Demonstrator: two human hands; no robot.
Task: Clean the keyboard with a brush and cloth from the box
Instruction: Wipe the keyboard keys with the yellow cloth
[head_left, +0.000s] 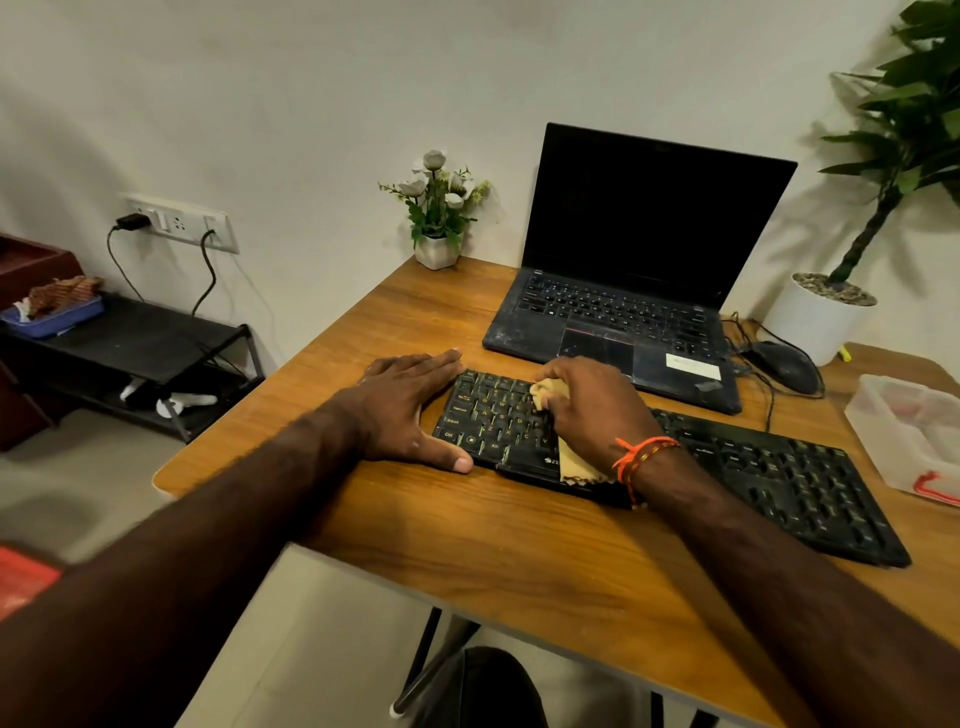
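Note:
A black keyboard (769, 467) lies across the wooden table (519, 545), running from the middle toward the right. My left hand (410, 405) lies flat at its left end, fingers straight along the far side and thumb along the near edge. My right hand (592, 410) grips a yellow cloth (574, 465) and presses it onto the keys in the keyboard's left half; a corner of the cloth hangs over the near edge. A clear plastic box (904, 436) stands at the table's right edge. No brush can be made out.
An open black laptop (634, 291) sits behind the keyboard, with a black mouse (784, 366) and cables to its right. A small white flower pot (439, 244) stands at the back left corner, a large potted plant (826, 317) at the back right. A black shelf (135, 353) stands left of the table.

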